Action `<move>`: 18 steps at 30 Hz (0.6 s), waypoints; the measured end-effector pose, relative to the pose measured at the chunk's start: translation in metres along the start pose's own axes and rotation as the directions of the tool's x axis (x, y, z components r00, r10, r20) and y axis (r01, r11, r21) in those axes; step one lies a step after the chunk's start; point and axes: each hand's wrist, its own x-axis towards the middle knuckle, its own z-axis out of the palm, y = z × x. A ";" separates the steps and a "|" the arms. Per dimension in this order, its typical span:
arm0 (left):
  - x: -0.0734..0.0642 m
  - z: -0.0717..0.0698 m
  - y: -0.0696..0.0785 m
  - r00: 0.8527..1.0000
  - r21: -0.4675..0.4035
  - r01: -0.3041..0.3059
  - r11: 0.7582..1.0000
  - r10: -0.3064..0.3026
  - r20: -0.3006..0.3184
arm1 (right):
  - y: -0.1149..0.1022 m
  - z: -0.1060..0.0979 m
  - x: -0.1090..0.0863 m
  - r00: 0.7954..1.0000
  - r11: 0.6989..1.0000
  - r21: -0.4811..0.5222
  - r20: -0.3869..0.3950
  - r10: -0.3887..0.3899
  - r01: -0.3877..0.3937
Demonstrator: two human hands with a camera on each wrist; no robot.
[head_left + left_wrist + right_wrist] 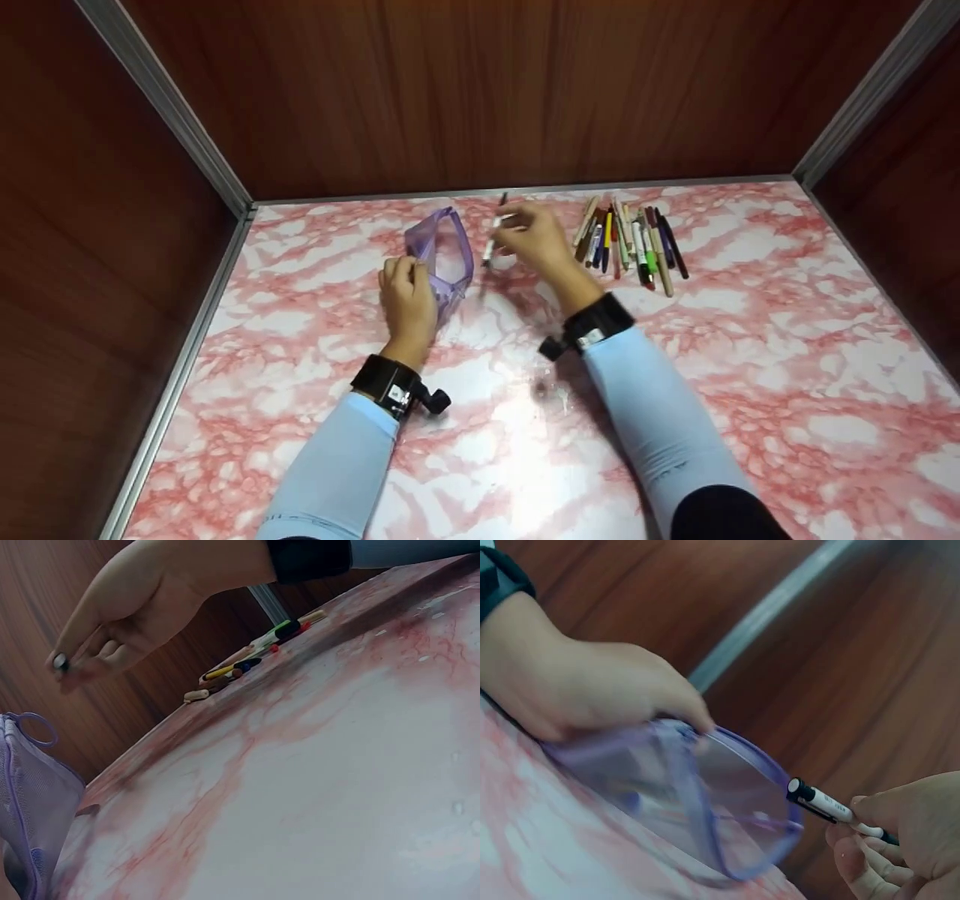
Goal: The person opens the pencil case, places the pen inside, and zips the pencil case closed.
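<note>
A purple mesh zip pouch (452, 251) stands with its mouth spread open, and something pen-like shows faintly inside it in the right wrist view. My left hand (409, 292) grips the pouch by its near left edge. Between the thumb and fingers of my right hand (536, 238) is a white and black pen (829, 806), pinched in the air just right of the pouch mouth. Its black clip end points toward the pouch in the right wrist view. In the left wrist view only a round end of the pen (60, 661) shows.
Several pens and markers (626, 244) lie in a loose bunch to the right of my right hand. The red and white marbled table (300, 375) is bounded by brown wooden panels (510, 97) with metal edging.
</note>
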 end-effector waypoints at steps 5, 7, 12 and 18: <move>-0.001 0.001 0.000 1.000 -0.001 0.001 1.000 -0.001 0.011 | 0.006 0.031 -0.003 0.998 0.998 0.037 -0.011 -0.055 0.055; -0.001 0.000 0.000 1.000 -0.011 0.010 1.000 -0.010 0.025 | 0.009 0.040 -0.005 0.997 0.997 0.019 -0.026 -0.070 0.071; -0.001 -0.002 0.002 0.999 -0.034 0.035 0.999 -0.034 0.031 | 0.016 0.053 -0.011 0.996 0.991 -0.092 0.015 -0.091 0.092; -0.001 -0.002 0.002 0.999 -0.038 0.044 0.998 -0.042 0.032 | 0.020 0.063 -0.018 0.977 0.978 -0.180 0.202 -0.070 0.107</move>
